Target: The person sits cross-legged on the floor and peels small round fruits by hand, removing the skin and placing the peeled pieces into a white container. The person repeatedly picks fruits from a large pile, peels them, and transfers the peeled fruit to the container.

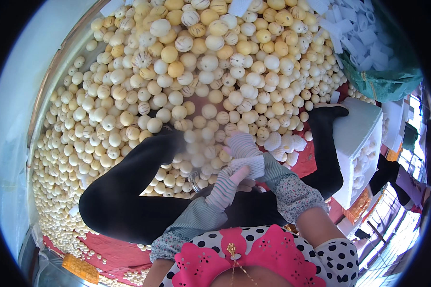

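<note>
My left hand (225, 184), in a striped knit glove, has its thumb on a white foam net sleeve (253, 167). My right hand (241, 145), in a similar striped glove, reaches past the sleeve towards the fruit, its fingers partly blurred. Whether it holds anything cannot be told. Pale yellow round melons (209, 111), some with purple streaks, lie in a large heap around my black-clad legs. Several melons in foam nets (286, 145) lie just right of my hands. Patterned sleeve covers reach over both forearms.
A white foam box (357, 125) with netted fruit stands at the right, beside my foot. Behind it, a green sack (384, 84) holds many loose foam nets (366, 39). An orange basket (79, 268) sits at lower left on red cloth (111, 251). Another person's dark-clad leg shows at far right.
</note>
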`<state>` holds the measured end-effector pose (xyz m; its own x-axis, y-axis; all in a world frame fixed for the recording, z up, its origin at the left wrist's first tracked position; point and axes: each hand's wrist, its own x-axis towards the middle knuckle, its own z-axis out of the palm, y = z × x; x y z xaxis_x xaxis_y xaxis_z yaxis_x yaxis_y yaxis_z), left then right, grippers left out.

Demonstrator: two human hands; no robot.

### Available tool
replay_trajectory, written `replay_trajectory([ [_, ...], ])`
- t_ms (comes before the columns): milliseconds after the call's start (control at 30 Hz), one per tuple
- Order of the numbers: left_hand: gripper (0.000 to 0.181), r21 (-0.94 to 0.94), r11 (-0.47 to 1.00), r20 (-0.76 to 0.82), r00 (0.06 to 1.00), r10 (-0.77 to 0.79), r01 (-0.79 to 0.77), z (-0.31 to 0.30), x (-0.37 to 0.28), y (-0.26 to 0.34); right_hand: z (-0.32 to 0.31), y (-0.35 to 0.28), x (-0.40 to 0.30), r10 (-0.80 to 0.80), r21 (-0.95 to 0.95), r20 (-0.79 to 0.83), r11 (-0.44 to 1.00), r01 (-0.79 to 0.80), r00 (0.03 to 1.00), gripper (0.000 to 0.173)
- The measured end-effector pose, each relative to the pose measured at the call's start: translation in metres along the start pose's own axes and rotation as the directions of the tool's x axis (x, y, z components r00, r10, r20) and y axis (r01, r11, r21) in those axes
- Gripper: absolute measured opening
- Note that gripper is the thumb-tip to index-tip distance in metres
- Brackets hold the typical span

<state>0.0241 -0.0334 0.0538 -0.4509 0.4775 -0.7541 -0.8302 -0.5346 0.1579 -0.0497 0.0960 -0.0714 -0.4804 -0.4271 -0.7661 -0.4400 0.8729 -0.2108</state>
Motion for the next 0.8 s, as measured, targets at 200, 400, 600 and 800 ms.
replay_trajectory([
  [200,0.035,-0.030,0.996,-0.122,0.990,0.075,-0.080,0.000,0.013,-0.013,-0.016,0.000,0.043,0.198,0.022,-0.181,0.980,-0.198,0.963,0.024],
  [400,0.032,-0.018,0.947,-0.369,0.882,0.292,-0.321,-0.015,0.011,-0.004,-0.042,0.008,0.080,0.063,-0.041,-0.087,0.997,-0.067,0.994,0.034],
  [600,0.063,0.377,0.746,-0.274,0.703,0.656,-0.549,-0.031,0.031,0.007,-0.063,0.004,-0.038,0.145,0.828,-0.149,0.559,0.043,0.978,0.064],
  [800,0.075,0.334,0.702,0.141,0.770,0.623,-0.629,-0.013,0.019,0.007,-0.068,-0.012,-0.120,0.213,0.818,-0.308,0.557,0.144,0.927,0.045],
])
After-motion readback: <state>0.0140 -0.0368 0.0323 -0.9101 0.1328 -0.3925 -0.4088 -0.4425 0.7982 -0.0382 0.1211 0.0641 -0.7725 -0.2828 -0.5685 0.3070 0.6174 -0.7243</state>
